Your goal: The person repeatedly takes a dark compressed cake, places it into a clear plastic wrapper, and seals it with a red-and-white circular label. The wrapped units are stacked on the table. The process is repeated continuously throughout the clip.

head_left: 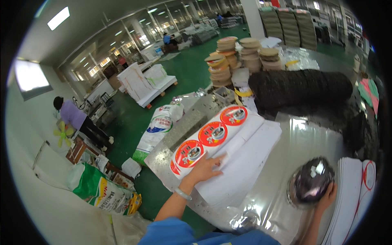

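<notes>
My left hand (pixel 202 170), with a pale bangle at the wrist, lies palm down over a strip of round red labels (pixel 213 133) and the white backing paper (pixel 242 171) beside it. Its fingers are spread, and the index fingertip touches the pale paper; I cannot tell whether a label edge is under it. On the right, my right hand (pixel 328 196) holds a round, shiny clear-plastic pack (pixel 312 180) with dark contents by its lower right side. The pack is just above or on the plastic-covered tabletop (pixel 275 190); contact is not clear.
A long dark stack (pixel 300 88), apparently dried seaweed, lies behind the labels. Piles of round discs (pixel 220 70) stand farther back. Stacked label sheets (pixel 344 196) lie at far right. Printed sacks (pixel 159 128) stand left of the table. A person (pixel 73 116) bends near a green fan (pixel 63 133).
</notes>
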A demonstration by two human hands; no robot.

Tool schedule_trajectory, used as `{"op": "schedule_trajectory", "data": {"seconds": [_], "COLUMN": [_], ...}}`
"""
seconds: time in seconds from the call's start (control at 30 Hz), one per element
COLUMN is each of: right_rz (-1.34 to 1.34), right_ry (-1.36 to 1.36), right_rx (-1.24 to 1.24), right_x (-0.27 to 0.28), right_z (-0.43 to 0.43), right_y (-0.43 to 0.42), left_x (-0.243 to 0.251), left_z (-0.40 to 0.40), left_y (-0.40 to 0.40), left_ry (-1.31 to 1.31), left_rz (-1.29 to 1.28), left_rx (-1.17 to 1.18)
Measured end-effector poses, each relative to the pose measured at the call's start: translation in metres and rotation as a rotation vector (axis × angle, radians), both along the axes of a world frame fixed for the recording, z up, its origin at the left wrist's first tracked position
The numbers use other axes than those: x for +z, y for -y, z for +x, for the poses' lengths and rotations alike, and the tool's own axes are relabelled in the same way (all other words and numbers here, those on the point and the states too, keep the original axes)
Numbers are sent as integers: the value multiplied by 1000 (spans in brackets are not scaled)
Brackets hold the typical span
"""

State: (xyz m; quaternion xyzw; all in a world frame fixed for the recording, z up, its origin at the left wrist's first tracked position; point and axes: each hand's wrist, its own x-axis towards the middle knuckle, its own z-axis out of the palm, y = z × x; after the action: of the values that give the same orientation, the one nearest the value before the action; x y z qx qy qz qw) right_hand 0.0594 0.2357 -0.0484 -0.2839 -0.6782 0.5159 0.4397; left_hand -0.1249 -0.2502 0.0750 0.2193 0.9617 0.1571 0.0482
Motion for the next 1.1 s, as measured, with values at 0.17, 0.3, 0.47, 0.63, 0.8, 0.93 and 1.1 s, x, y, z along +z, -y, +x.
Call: {"op": "schedule_trajectory", "data": {"seconds": [0.17, 0.3, 0.47, 0.63, 0.8, 0.93, 1.1], "right_rz": [113, 59, -5, 5, -21, -87, -149], "right_ry": [233, 409, 382, 477, 452, 459, 351], "right_rx": [52, 64, 190, 189, 226, 258, 259], "right_x": [29, 46, 43, 65, 61, 58, 55], "right_z": [-35, -5, 3, 1, -6, -5, -9], "right_y": [-8, -7, -1, 4, 1, -6, 4], "left_x": [-16, -31, -101, -75, -65, -49, -53], "left_z": [-25, -86, -184, -194, -199, -195, -227], "left_y": [-15, -87, -109, -124, -116, -115, -33], "left_ry": [467, -23, -997, -712, -690, -584, -362], "left_rz": [441, 175, -604, -622, -507, -185, 889], "left_rx": [-89, -76, 52, -34, -89, 97, 476]}}
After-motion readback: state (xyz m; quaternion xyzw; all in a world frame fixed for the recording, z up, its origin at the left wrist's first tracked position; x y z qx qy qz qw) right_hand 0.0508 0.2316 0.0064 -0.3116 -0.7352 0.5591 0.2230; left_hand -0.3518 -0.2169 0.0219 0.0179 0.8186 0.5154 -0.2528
